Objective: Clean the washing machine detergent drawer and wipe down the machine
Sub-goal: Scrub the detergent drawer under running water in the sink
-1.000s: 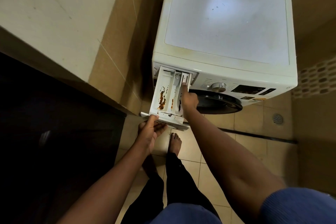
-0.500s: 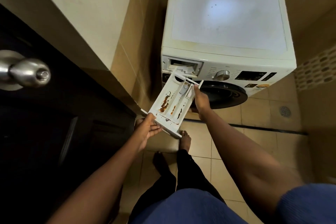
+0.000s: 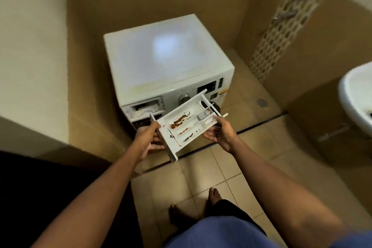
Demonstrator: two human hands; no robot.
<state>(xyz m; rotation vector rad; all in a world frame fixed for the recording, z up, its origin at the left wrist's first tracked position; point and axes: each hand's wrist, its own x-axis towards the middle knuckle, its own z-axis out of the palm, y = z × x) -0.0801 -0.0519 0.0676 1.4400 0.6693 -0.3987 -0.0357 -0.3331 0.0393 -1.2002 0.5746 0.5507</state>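
Drawer (image 3: 187, 127) underside unseen; sink (image 3: 354, 94) partly off-frame.

Detergent drawer (image 3: 187, 127) is fully out of the washing machine (image 3: 165, 62), held over the tiled floor (image 3: 201, 177) with both hands. Left hand (image 3: 148, 140) grips the front-panel end, right hand (image 3: 220, 134) holds the back end, thumb on the rim. Orange-brown crud and dark specks streak the compartments, pretty grim. The open drawer slot (image 3: 147, 106) gapes left of the control dial. White sink (image 3: 354, 94) at the right edge, floor drain (image 3: 261, 102) near the machine.
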